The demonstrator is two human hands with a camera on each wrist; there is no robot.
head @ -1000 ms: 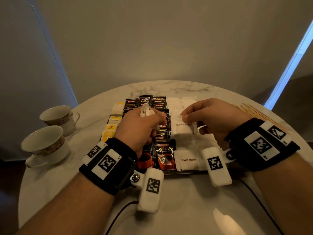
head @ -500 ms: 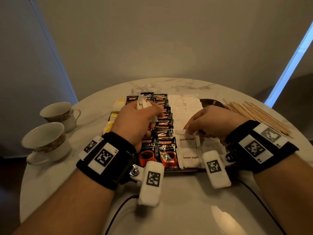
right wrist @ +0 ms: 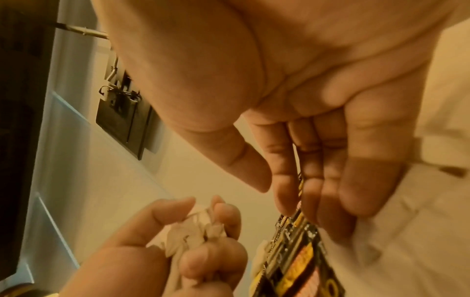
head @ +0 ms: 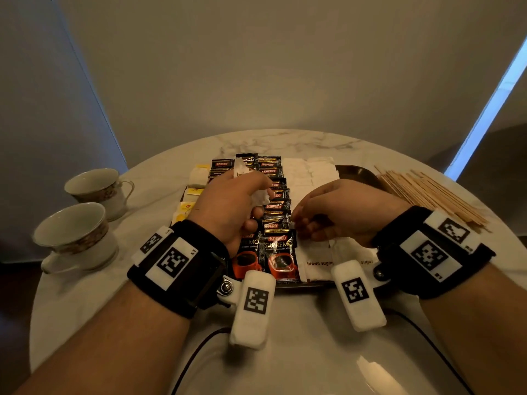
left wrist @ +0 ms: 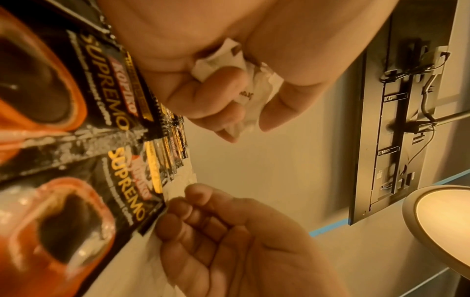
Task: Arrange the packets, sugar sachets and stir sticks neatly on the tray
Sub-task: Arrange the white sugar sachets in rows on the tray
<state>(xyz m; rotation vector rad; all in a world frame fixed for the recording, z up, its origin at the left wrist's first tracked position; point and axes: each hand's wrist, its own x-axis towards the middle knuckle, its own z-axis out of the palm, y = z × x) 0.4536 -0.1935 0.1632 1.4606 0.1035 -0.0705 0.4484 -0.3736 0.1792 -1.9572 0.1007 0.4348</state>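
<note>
A dark tray (head: 356,172) holds columns of black Kopiko coffee packets (head: 281,258), white brown-sugar sachets (head: 316,258) and yellow tea bags (head: 188,206). My left hand (head: 256,206) hovers over the coffee columns and grips a crumpled bunch of white sugar sachets (left wrist: 254,86), whose top sticks out above the fist (head: 241,169). My right hand (head: 302,226) is low over the near sachets with nothing in it; its nearly straight fingers (right wrist: 318,191) touch the sachet edge beside the coffee packets. Wooden stir sticks (head: 427,195) lie in a loose pile on the table, right of the tray.
Two patterned teacups (head: 74,238) (head: 98,186) stand on the round marble table (head: 285,337) to the left of the tray. A cable (head: 194,354) runs along the table's near side. The tray's far right corner is bare.
My right hand laid down the sachet it pinched, let go, and slid nearer and left to the sachet edge by the coffee packets. My left hand kept its bunch and barely moved.
</note>
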